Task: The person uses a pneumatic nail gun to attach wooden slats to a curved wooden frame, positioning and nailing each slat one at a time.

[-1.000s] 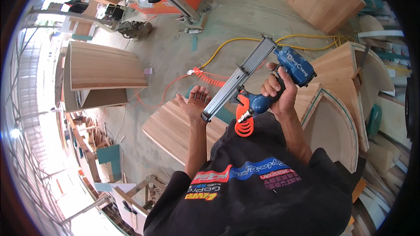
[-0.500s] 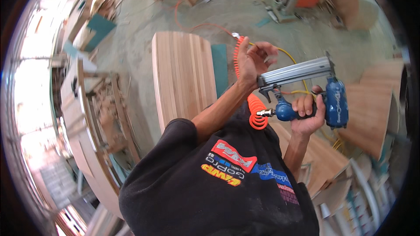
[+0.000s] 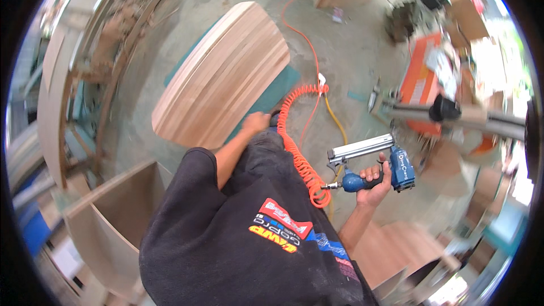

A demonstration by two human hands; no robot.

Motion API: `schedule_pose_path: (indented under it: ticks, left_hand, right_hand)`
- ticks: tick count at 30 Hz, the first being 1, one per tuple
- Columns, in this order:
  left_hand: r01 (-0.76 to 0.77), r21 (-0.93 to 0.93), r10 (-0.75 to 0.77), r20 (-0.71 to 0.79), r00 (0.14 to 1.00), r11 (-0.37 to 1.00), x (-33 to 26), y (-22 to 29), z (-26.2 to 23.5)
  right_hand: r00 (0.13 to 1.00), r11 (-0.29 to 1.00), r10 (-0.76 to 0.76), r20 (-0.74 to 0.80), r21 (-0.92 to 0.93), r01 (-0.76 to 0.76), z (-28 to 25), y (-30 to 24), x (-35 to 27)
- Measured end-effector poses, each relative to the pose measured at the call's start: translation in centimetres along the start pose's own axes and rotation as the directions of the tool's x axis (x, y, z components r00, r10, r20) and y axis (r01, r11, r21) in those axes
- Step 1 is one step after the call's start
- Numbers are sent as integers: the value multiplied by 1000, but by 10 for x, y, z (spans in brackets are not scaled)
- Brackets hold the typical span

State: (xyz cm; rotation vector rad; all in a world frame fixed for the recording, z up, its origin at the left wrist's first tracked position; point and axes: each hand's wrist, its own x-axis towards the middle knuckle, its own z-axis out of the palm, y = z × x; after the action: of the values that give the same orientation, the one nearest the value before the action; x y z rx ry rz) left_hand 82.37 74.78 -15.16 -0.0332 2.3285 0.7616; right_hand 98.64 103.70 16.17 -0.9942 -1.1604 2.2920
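My right hand (image 3: 373, 188) is closed around the black grip of a blue and silver pneumatic nail gun (image 3: 368, 148), held out to the right. A coiled orange air hose (image 3: 292, 139) runs from the fitting at the end of its handle. My left hand (image 3: 258, 122) is low, close to my leg and by the right side of a striped, curved-edge wooden panel (image 3: 226, 76). Its fingers are partly hidden, and whether they touch anything is unclear. Under the panel lies a green sheet (image 3: 269, 95) on the floor.
An orange hose (image 3: 309, 39) and a yellow hose (image 3: 338, 122) cross the floor. A wooden frame bench (image 3: 85, 73) stands left, an open wooden box (image 3: 122, 215) lower left. Brown curved panels (image 3: 396, 249) lie lower right. An orange container (image 3: 420, 79) is at the upper right.
My left hand has dropped from beside the nail gun to near my leg and the panel. The nail gun stays in my right hand, lower in view. The whole view has turned.
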Motion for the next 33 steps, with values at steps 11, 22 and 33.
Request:
schedule_pose_path:
  ticks: [11,22,33]
  left_hand:
    - [335,-737,-739,-319,593,587,-188,-252,53]
    - [-290,-949,-972,58,229,-125,-186,-226,256]
    - [-757,-458,-877,-347,-331,467,-85,-429,171]
  right_hand:
    - [730,121,442,521,-841,527,88,105,84]
    - [476,79,800,366,-850,521,34,316,99]
    - [165,-47,775,609,-206,977,17,536,188]
